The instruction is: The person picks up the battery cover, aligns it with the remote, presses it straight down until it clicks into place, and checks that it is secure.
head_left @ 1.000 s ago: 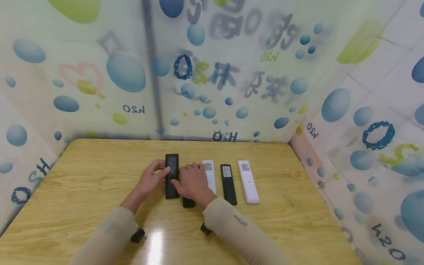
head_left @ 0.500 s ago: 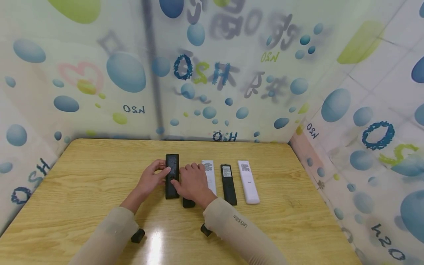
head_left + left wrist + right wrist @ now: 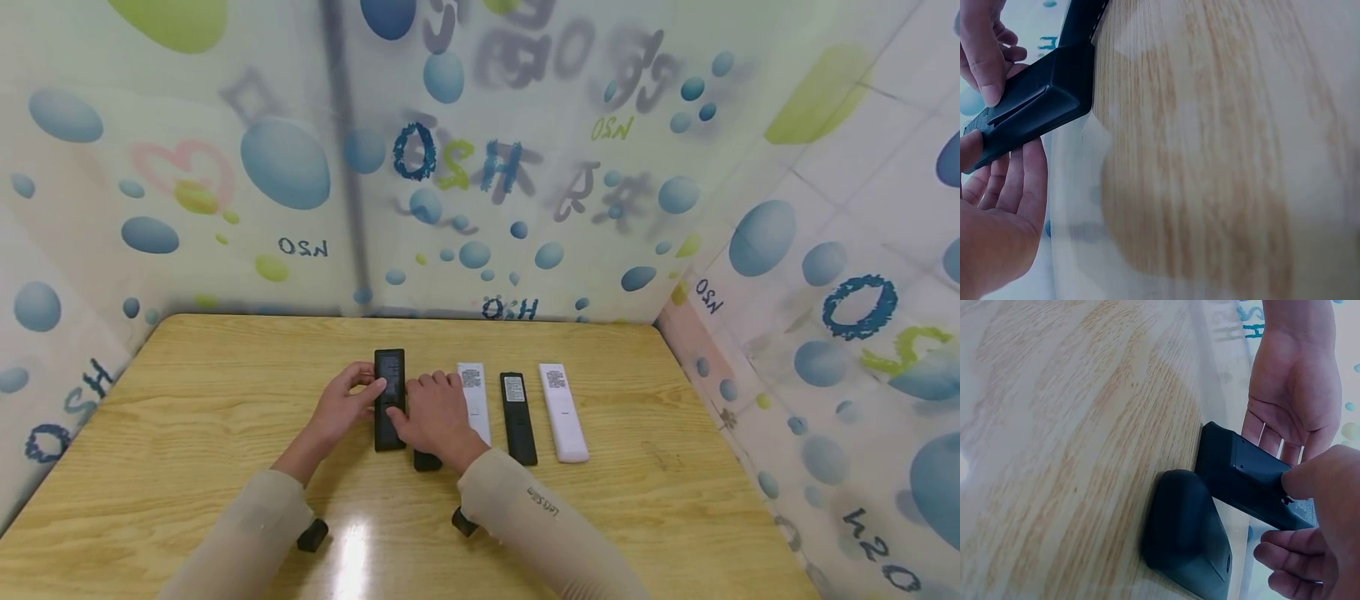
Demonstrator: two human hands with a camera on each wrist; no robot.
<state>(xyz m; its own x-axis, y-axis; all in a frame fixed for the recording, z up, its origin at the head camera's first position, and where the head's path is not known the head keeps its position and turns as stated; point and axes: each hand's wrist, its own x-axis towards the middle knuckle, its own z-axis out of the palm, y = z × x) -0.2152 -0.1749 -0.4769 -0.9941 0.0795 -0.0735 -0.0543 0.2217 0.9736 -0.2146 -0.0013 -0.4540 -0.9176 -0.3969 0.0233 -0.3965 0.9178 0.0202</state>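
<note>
A black remote control [image 3: 389, 363] lies back side up toward the left of the row in the head view. My left hand [image 3: 339, 410] grips its left side, with the thumb on the back and the fingers underneath, as the left wrist view shows. My right hand [image 3: 438, 418] holds it from the right, its thumb pressed on the battery cover [image 3: 1263, 470] and its fingers bent by the far edge. Beneath my right hand lies a second black remote control [image 3: 427, 460], mostly hidden; its rounded end shows in the right wrist view.
To the right lie a white remote control [image 3: 474, 400], partly behind my right hand, a slim black one [image 3: 518, 425] and another white one [image 3: 564, 417], all with labels up. The wooden table [image 3: 225, 375] meets a patterned curtain [image 3: 480, 225] at its back edge.
</note>
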